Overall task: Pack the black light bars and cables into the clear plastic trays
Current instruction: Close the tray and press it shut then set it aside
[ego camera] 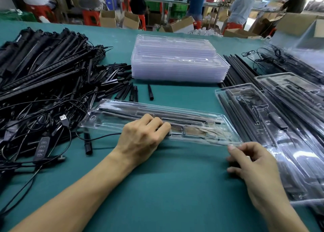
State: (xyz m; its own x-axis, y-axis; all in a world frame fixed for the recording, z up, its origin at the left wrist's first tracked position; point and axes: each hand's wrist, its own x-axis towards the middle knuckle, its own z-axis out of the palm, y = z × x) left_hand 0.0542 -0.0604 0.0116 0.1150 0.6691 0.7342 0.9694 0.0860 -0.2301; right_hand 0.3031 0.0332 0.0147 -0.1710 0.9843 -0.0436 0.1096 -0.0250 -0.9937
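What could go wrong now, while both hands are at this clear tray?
The tray overlaps the cable tangle at its left end, so moving it may drag cables along. The thin bar inside could slip out if the left hand tilts the tray.

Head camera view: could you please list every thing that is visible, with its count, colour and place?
working tray: one, clear, centre of table, a black bar inside
empty trays: one stack, clear, behind the working tray
light bars: big pile, black, far left
cables: tangle, black, near left
short connectors: many, black, between pile and stack
thin rods: several, black, right of the stack
packed trays: at least two, clear with black contents, right
table: one, teal, under everything
cardboard boxes: several, brown, background
people: several, background
left hand: rests on the working tray
right hand: at the working tray's right corner, grip unclear
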